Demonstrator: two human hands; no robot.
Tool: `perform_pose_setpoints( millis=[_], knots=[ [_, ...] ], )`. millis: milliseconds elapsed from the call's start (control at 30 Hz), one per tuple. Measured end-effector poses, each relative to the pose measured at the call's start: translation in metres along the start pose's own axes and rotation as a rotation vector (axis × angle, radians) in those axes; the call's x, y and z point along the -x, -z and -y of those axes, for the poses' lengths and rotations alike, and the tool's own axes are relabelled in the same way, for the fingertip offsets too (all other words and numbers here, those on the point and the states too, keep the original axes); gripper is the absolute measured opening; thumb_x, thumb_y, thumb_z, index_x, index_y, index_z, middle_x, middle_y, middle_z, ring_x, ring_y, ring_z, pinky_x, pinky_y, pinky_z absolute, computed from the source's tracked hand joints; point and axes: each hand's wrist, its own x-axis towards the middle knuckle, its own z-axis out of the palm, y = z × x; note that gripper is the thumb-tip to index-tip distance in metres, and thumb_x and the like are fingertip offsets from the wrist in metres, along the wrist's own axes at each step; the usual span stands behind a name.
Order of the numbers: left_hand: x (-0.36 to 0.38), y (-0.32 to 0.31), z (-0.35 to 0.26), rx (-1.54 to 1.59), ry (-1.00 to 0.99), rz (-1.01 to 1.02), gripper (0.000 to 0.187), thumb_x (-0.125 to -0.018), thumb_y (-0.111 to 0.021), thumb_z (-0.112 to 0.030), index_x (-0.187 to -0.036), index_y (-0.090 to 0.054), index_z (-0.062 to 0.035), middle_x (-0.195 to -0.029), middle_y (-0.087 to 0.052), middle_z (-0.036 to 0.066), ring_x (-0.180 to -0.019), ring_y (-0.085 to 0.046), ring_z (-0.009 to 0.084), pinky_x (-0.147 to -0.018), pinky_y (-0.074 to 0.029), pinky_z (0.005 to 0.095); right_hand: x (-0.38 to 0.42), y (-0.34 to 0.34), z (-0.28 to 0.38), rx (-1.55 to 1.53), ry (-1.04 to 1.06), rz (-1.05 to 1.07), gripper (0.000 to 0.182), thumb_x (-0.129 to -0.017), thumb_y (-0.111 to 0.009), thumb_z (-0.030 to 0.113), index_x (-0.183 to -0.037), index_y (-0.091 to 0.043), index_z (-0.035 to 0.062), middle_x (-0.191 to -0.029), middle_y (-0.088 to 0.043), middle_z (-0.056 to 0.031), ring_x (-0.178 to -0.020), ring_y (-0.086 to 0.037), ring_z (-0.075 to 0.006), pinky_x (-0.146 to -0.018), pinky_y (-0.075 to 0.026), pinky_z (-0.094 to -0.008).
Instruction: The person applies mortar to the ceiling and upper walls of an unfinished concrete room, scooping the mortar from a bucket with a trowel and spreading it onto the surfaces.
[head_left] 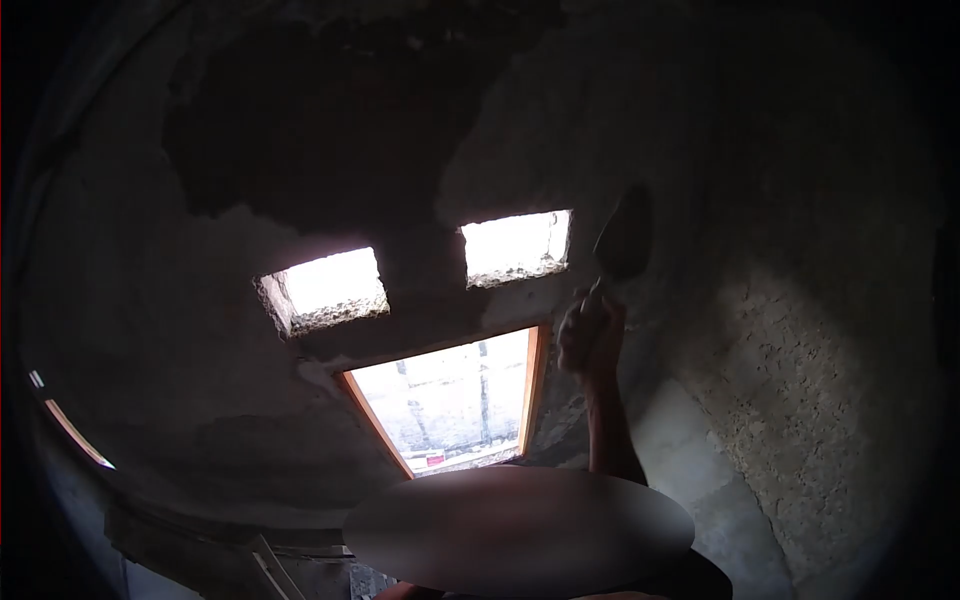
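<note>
Currently, right hand (592, 335) raised just right of orange-framed window (450, 395), fingers wrapped around handle of trowel (625, 237). Trowel blade points up, above window and to its right. Two small rough-edged openings (517, 245) in wall (420, 272) above window, bright with daylight. Dark patch (320, 130) higher above window. Pitted wall section (810, 430) well right of window. Left hand out of sight; cannot tell its state.
</note>
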Motion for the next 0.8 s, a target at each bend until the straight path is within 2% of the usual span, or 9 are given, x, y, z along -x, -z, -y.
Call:
perform_pose_setpoints(
  millis=[133, 167, 233, 300, 333, 467, 600, 667, 800],
  knots=[
    [0.003, 0.034, -0.036, -0.031, -0.164, -0.126, 0.042, -0.084, -0.053, -0.043, -0.076, -0.061, -0.0021, -0.064, -0.060, 0.016, -0.060, -0.063, 0.0244, -0.056, -0.046, 0.0358, -0.087, -0.004, 0.043, 1.490, 0.847, -0.711, 0.040, -0.087, -0.050, 0.030, -0.114, -0.047, 0.0002, -0.109, -0.050, -0.0173, -0.102, -0.048, -0.0259, -0.087, -0.037, -0.0351],
    [0.002, 0.043, -0.042, -0.059, -0.196, -0.164, 0.039, -0.085, -0.053, -0.039, -0.077, -0.062, -0.0018, -0.064, -0.061, 0.016, -0.060, -0.063, 0.0261, -0.055, -0.046, 0.0365, -0.107, -0.041, 0.058, 1.559, 0.977, -0.696, 0.047, -0.086, -0.051, 0.027, -0.120, -0.042, -0.0042, -0.119, -0.044, -0.0226, -0.112, -0.042, -0.0327, -0.099, -0.029, -0.0377],
    [0.011, 0.065, -0.072, -0.026, -0.218, -0.181, 0.036, -0.086, -0.052, -0.036, -0.082, -0.062, -0.0023, -0.063, -0.060, 0.014, -0.060, -0.062, 0.0214, -0.057, -0.045, 0.0351, -0.139, -0.069, 0.094, 1.658, 1.166, -0.693, 0.053, -0.089, -0.049, 0.031, -0.127, -0.033, -0.0033, -0.123, -0.044, -0.0185, -0.114, -0.044, -0.0271, -0.091, -0.038, -0.0353],
    [0.011, 0.077, -0.085, -0.038, -0.249, -0.220, 0.032, -0.087, -0.051, -0.033, -0.089, -0.064, -0.0042, -0.065, -0.061, 0.013, -0.064, -0.062, 0.0190, -0.062, -0.045, 0.0345, -0.175, -0.083, 0.133, 1.608, 1.347, -0.793, 0.060, -0.086, -0.054, 0.029, -0.129, -0.029, -0.0042, -0.114, -0.045, -0.0201, -0.098, -0.050, -0.0287, -0.088, -0.040, -0.0392],
    [0.006, 0.084, -0.088, -0.079, -0.275, -0.234, 0.032, -0.088, -0.049, -0.033, -0.090, -0.063, -0.0043, -0.069, -0.062, 0.013, -0.067, -0.062, 0.0203, -0.063, -0.045, 0.0351, -0.184, -0.093, 0.151, 1.452, 1.298, -0.699, 0.055, -0.085, -0.054, 0.027, -0.125, -0.031, -0.0036, -0.111, -0.046, -0.0193, -0.092, -0.052, -0.0267, -0.081, -0.043, -0.0380],
    [0.005, 0.099, -0.105, -0.049, -0.346, -0.301, 0.035, -0.088, -0.048, -0.033, -0.085, -0.061, -0.0014, -0.070, -0.062, 0.017, -0.068, -0.062, 0.0271, -0.064, -0.045, 0.0378, -0.246, -0.062, 0.276, 1.408, 1.781, -0.217, 0.043, -0.086, -0.052, 0.024, -0.116, -0.034, -0.0017, -0.105, -0.046, -0.0181, -0.079, -0.053, -0.0216, -0.065, -0.047, -0.0320],
    [0.014, 0.109, -0.118, -0.005, -0.276, -0.227, 0.035, -0.088, -0.049, -0.035, -0.092, -0.063, -0.0028, -0.073, -0.063, 0.013, -0.072, -0.063, 0.0232, -0.067, -0.046, 0.0351, -0.283, -0.036, 0.344, 1.166, 1.793, -0.125, 0.036, -0.089, -0.046, 0.030, -0.112, -0.041, 0.0022, -0.103, -0.050, -0.0124, -0.081, -0.053, -0.0196, -0.070, -0.047, -0.0327],
    [0.019, 0.111, -0.115, 0.010, -0.240, -0.195, 0.033, -0.087, -0.050, -0.035, -0.094, -0.064, -0.0048, -0.074, -0.064, 0.011, -0.072, -0.061, 0.0184, -0.067, -0.046, 0.0324, -0.281, -0.051, 0.314, 1.026, 1.792, -0.126, 0.036, -0.091, -0.041, 0.037, -0.110, -0.049, 0.0071, -0.102, -0.055, -0.0056, -0.083, -0.054, -0.0168, -0.073, -0.046, -0.0341],
    [0.019, 0.106, -0.080, 0.134, -0.167, -0.142, 0.032, -0.085, -0.055, -0.035, -0.095, -0.065, -0.0070, -0.074, -0.064, 0.007, -0.071, -0.059, 0.0104, -0.065, -0.046, 0.0272, -0.314, -0.006, 0.260, 1.743, 2.203, -0.722, 0.059, -0.087, -0.049, 0.027, -0.125, -0.022, -0.0097, -0.112, -0.043, -0.0249, -0.098, -0.048, -0.0322, -0.086, -0.040, -0.0417]
  ],
)
